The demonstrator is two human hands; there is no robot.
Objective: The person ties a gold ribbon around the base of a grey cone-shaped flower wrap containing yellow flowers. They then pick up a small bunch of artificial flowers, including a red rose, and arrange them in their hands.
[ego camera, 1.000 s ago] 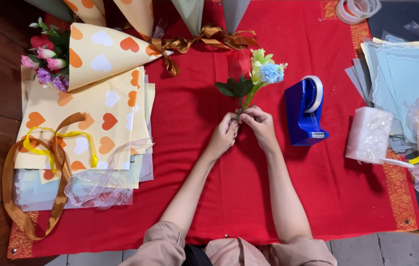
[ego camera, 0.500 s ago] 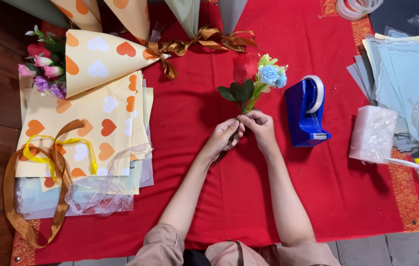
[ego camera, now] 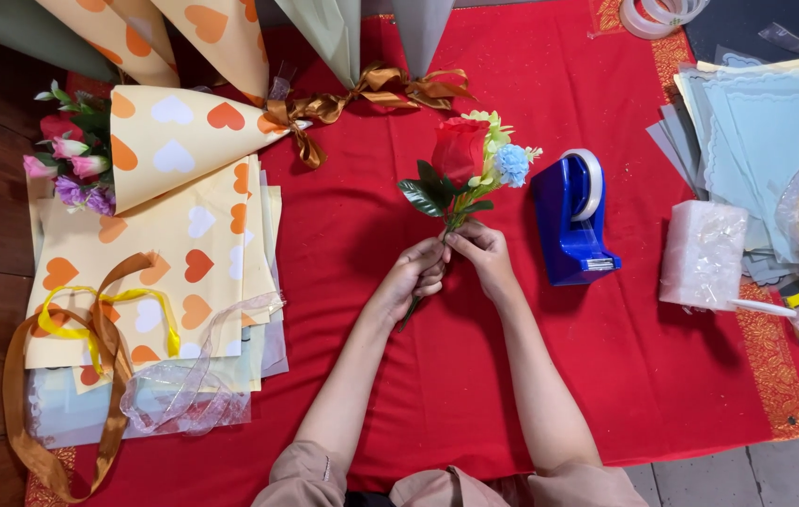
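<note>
Shift since half a second ago: slight only. Small bunch of artificial flowers [ego camera: 460, 164] tipped a little more upright and carried a touch lower and leftward, red fabric rose [ego camera: 459, 148] now plainer against the background. Same pinch on the stems as before, so bunch still gathered and off the surface, not laid down.

Left hand [ego camera: 418, 272] curled closed round the thin green stems, lower ends poking out beneath the fist. Right hand [ego camera: 482, 255] touching it just above, fingertips nipped together on the same stems under the leaves. Whether anything else sits between those fingertips: cannot tell.

Bunch held over the middle of the red woven cloth with gold border [ego camera: 371, 376], just left of the glossy blue plastic tape dispenser [ego camera: 568, 225]. Rose petals matte and folded; beside them a frilly pale blue blossom [ego camera: 512, 164], yellow-green sprigs, dark waxy leaves [ego camera: 423, 195].

Well to the left, flat stack of cream wrapping paper printed with orange and white hearts [ego camera: 193, 272], smooth and stiff, with loops of brown satin ribbon [ego camera: 108, 394] on top. To the right of the dispenser, soft white block in crinkled clear film [ego camera: 703, 253], then pale blue sheets [ego camera: 766, 122].
</note>
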